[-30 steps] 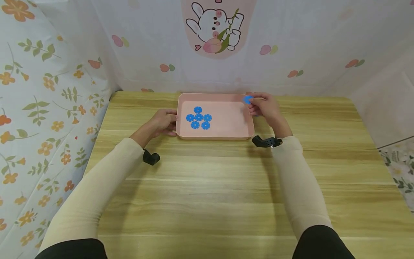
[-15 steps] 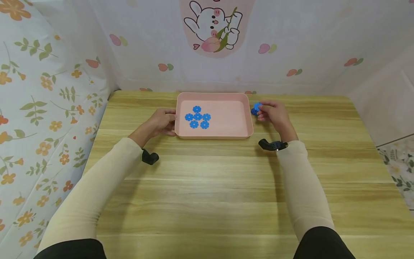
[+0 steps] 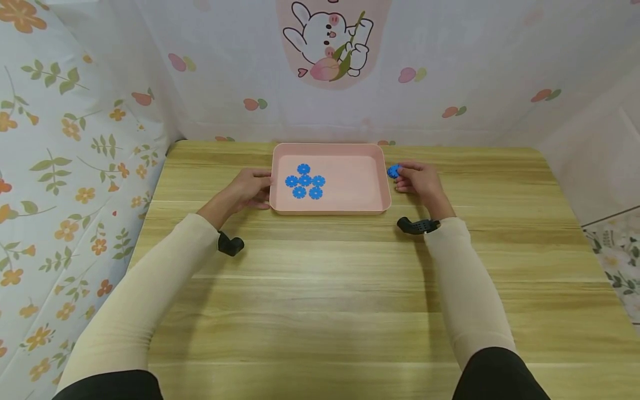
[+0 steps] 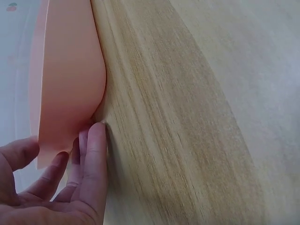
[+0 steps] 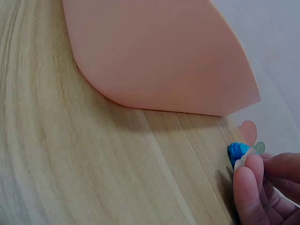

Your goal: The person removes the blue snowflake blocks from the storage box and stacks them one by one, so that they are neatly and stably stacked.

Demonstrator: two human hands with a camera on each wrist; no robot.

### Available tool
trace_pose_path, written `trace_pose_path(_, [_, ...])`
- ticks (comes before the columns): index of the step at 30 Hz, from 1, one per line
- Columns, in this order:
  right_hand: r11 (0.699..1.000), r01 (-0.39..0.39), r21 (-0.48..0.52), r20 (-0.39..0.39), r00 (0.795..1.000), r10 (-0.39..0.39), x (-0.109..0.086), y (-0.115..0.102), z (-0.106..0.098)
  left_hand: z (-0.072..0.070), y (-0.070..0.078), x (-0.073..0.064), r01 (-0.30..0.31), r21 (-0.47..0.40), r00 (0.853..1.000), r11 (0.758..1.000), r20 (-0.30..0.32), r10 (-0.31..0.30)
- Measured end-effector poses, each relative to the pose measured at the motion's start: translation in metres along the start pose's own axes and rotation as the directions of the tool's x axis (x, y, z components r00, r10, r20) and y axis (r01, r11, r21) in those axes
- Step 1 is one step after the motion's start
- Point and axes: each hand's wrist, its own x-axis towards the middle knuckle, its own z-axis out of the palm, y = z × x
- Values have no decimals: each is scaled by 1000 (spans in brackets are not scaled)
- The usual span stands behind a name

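Several blue notched snowflake discs (image 3: pixel 305 180) lie in a flower-like cluster in the left half of the pink tray (image 3: pixel 357 180). My left hand (image 3: pixel 248 189) touches the tray's left end from outside. In the left wrist view its thumb is at the rim and its fingers lie along the wall (image 4: pixel 70 70), low by the table. Just off the tray's right end, my right hand (image 3: pixel 420 180) pinches at a small blue clump of discs (image 3: pixel 393 171). The right wrist view shows the blue discs (image 5: pixel 238 152) at its fingertips, partly hidden by them.
The wooden table (image 3: pixel 320 289) extends in front of the tray and to both sides. A printed cloth (image 3: pixel 215 89) hangs right behind the table's back edge, close to the tray. A flowered cloth (image 3: pixel 75 222) runs along the left side.
My right hand has moved from the tray's back right corner, with a blue disc in its fingers, to the right and down onto the blue clump. The left hand stays at the tray.
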Motion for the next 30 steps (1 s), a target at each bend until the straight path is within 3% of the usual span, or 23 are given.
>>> trace_pose_path(14, [998, 1, -62, -15, 1000, -2, 5, 3, 2, 0, -2, 3, 11, 11, 999, 1000, -34, -10])
trace_pose_path(30, [999, 8, -51, -25, 1000, -9, 4, 2, 2, -1, 1, -1, 7, 36, 999, 999, -40, -6])
